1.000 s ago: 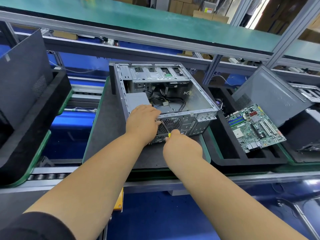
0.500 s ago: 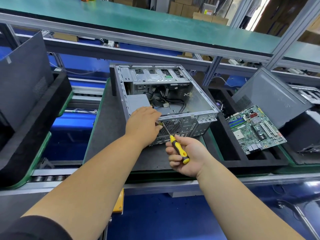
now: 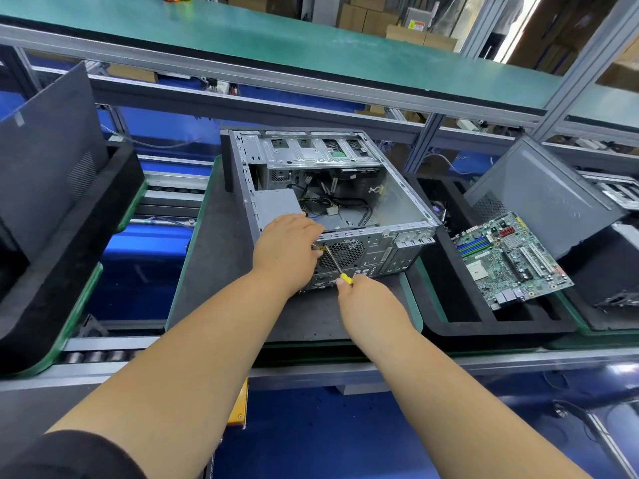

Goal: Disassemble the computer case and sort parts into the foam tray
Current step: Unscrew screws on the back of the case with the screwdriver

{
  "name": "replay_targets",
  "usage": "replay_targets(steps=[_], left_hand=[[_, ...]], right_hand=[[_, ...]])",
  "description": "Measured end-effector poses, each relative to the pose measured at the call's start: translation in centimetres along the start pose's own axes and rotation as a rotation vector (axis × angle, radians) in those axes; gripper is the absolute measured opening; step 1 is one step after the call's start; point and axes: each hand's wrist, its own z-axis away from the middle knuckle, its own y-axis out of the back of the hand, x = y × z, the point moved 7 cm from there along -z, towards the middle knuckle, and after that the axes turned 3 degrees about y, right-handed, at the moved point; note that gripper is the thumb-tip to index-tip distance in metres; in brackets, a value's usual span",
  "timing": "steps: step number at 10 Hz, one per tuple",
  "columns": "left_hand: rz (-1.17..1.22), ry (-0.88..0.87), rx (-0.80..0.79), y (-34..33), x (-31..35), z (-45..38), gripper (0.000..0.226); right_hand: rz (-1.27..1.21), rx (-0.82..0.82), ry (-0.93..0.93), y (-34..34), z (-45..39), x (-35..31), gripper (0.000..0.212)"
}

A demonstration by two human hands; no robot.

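Note:
An open grey computer case (image 3: 394,202) lies on its side on a dark mat, with loose cables and a power supply (image 3: 276,203) inside. My left hand (image 3: 287,250) rests on the case's near rear panel beside the fan grille, fingers curled at a spot I cannot see. My right hand (image 3: 366,302) grips a yellow-handled screwdriver (image 3: 337,264), its shaft angled up-left toward my left fingers. A black foam tray (image 3: 460,326) at right holds a green motherboard (image 3: 508,257) leaning in it.
A grey side panel (image 3: 539,195) leans at the far right. Another dark panel (image 3: 45,160) stands in a black foam tray at the left. A green-topped shelf (image 3: 276,36) runs overhead. Conveyor rollers (image 3: 96,356) lie along the near edge.
My right hand turned palm down and moved back up to the case, bringing the screwdriver tip to the rear panel by my left fingers. My left hand stayed in place.

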Motion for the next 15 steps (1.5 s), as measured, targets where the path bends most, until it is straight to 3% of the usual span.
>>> replay_targets(steps=[1,2,3,4,5,6,7,8,9,10,11,12,13,14,15], left_hand=[[-0.010,-0.005,0.003,0.0,0.1,0.0,0.040],[-0.010,0.000,-0.006,0.0,0.0,-0.1,0.041],[-0.007,0.001,-0.006,-0.1,0.0,0.0,0.041],[-0.004,0.004,0.006,0.0,0.0,-0.1,0.041],[-0.009,0.002,0.004,0.0,0.0,-0.1,0.042],[-0.007,0.004,0.005,-0.1,0.0,-0.1,0.042],[-0.003,0.005,0.011,0.0,0.0,0.0,0.042],[0.001,0.002,0.022,0.2,0.1,0.0,0.040],[-0.001,0.001,0.022,0.2,0.1,0.0,0.039],[0.004,-0.002,0.026,0.2,0.1,0.0,0.038],[0.005,-0.008,0.030,0.2,0.1,0.0,0.037],[0.005,-0.006,0.028,0.2,0.1,0.0,0.037],[0.004,-0.005,0.025,0.1,0.1,0.0,0.039],[-0.002,-0.007,0.030,0.2,0.1,0.0,0.038],[-0.002,-0.004,0.021,0.2,0.2,0.0,0.038]], right_hand=[[0.223,0.129,0.033,0.5,0.0,-0.2,0.016],[0.306,0.122,0.034,0.6,-0.6,-0.5,0.018],[0.024,0.031,0.024,0.7,-1.1,0.0,0.033],[-0.784,-0.216,-0.246,-0.7,-1.0,2.0,0.039],[-1.338,-0.482,-0.402,-2.4,0.4,1.7,0.040],[-1.618,-0.604,-0.447,-3.1,1.1,0.8,0.041],[-1.555,-0.555,-0.403,-3.6,1.2,0.5,0.041],[-1.291,-0.375,-0.348,-3.5,0.6,0.8,0.043],[-0.856,-0.197,-0.318,-2.1,0.2,1.3,0.043],[-0.220,-0.045,-0.045,0.0,-0.1,0.4,0.038],[0.249,0.122,0.040,0.8,0.0,-0.3,0.031],[0.346,0.144,0.077,0.5,-0.2,-1.1,0.013],[0.278,0.154,0.073,0.6,-0.5,-0.9,0.013],[-0.032,0.050,0.025,0.4,-0.9,0.2,0.030],[-0.778,-0.233,-0.293,-1.4,-0.4,2.2,0.044]])
